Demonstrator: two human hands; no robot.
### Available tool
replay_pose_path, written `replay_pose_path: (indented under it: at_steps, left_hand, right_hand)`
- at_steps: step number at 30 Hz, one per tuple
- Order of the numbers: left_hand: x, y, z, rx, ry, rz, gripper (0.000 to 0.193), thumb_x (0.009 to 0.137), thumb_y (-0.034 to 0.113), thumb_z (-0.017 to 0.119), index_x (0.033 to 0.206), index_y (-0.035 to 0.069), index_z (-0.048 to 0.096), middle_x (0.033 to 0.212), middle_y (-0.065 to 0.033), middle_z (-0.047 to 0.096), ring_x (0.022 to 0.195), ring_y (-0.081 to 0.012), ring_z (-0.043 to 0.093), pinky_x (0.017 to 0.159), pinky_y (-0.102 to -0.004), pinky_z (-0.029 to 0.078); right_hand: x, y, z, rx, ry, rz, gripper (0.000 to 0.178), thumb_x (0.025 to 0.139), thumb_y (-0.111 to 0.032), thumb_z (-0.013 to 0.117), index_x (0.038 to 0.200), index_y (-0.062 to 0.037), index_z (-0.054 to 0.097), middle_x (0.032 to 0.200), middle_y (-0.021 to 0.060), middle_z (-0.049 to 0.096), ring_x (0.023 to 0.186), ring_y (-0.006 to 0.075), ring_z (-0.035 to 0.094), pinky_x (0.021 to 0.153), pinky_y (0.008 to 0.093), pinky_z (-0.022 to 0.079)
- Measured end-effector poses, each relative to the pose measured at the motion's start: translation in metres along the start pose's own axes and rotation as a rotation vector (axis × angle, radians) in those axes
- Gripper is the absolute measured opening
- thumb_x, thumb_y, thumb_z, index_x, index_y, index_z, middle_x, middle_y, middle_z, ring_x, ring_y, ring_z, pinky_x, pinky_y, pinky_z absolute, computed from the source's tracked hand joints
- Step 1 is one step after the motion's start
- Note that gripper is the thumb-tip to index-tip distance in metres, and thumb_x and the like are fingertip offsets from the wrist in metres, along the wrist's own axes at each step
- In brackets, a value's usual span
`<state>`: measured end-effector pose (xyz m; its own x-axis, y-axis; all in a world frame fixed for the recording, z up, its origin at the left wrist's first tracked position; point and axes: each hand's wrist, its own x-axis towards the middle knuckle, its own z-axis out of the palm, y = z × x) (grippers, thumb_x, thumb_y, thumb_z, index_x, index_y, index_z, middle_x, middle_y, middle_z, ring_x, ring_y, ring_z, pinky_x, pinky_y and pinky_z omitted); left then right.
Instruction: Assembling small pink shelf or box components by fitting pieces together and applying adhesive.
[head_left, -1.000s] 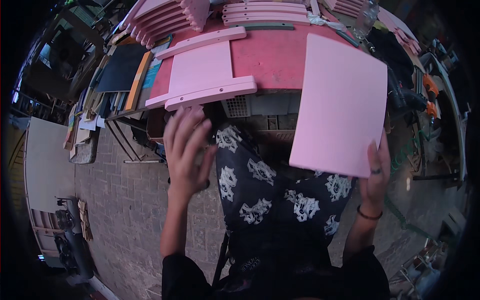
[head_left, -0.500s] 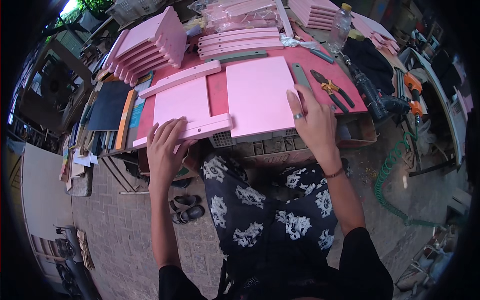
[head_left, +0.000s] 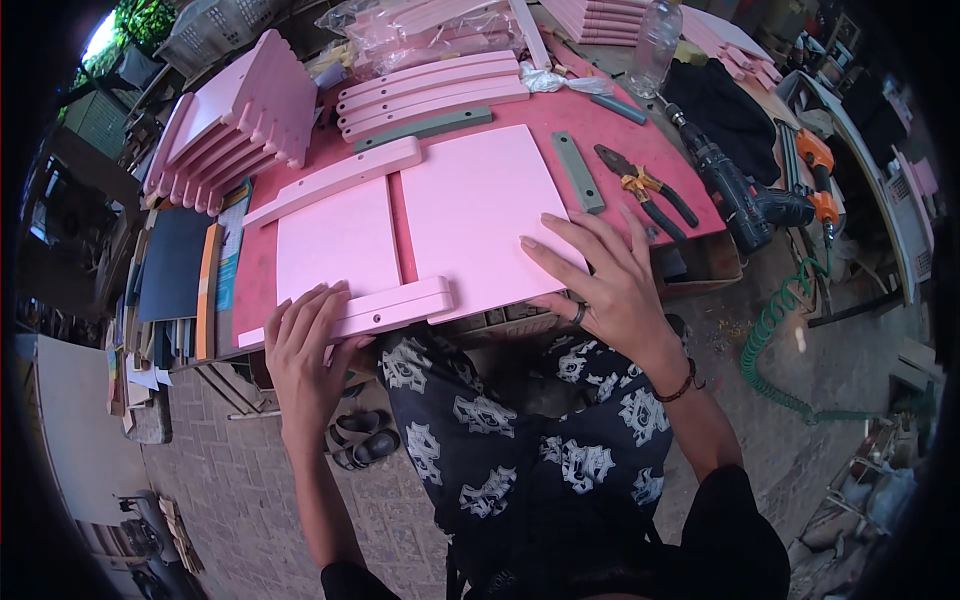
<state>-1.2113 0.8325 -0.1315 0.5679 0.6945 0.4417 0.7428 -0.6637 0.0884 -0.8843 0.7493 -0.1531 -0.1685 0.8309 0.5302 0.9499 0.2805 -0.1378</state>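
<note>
Rel. to loose panel (head_left: 480, 215) on table (head_left: 560, 110), L→R: far L, stacked assys (head_left: 235, 120), prob. done. Nearer L: L hand (head_left: 310, 345), grip pinching near rail (head_left: 400, 306); it + far rail (head_left: 335, 180) flank 1 placed panel (head_left: 330, 235). R edge: R hand (head_left: 610, 285), grip spread. Loose panel seemingly not attached yet.

A smooth pink panel (head_left: 475, 225) rests broad face up, reaching the bench's (head_left: 662, 150) near edge. Just left of it, past a narrow gap, a second pink panel (head_left: 335, 235) lies flat between two long pink pieces: a far rail (head_left: 340, 178), and a near rail (head_left: 400, 306) with a dark hole in its side, along that edge.
</note>
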Motion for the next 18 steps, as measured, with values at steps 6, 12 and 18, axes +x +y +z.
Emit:
replay_pose_path:
  at_steps: [6,12,18]
  left_hand:
    - [0.010,0.014,0.011,-0.021,0.023,0.003,0.054,0.074,0.027,0.077,0.121,0.005,0.063,0.122,-0.0063,0.066,0.118,-0.0266,0.059,0.102,-0.0423,0.040]
    - [0.017,0.023,0.017,-0.013,0.042,0.012,0.053,0.077,0.033,0.075,0.121,0.005,0.064,0.120,-0.0041,0.068,0.114,-0.0230,0.061,0.097,-0.0396,0.041]
    - [0.019,0.023,0.014,-0.040,0.019,0.041,0.051,0.076,0.033,0.076,0.118,0.006,0.065,0.119,-0.0045,0.068,0.113,-0.0231,0.062,0.097,-0.0391,0.041]
  right_hand:
    - [-0.002,0.011,0.006,-0.073,0.127,-0.049,0.048,0.077,-0.033,0.076,0.122,-0.0157,0.068,0.123,-0.0002,0.063,0.112,0.0212,0.057,0.101,0.0474,0.038]
    - [-0.008,0.017,0.010,-0.021,0.263,-0.129,0.041,0.072,-0.023,0.080,0.109,-0.0056,0.072,0.107,0.0004,0.067,0.095,0.0216,0.059,0.080,0.0377,0.046]
    - [-0.008,0.014,0.015,0.062,0.325,-0.102,0.042,0.066,-0.014,0.083,0.105,-0.0020,0.074,0.099,0.0038,0.068,0.084,0.0217,0.057,0.071,0.0344,0.047]
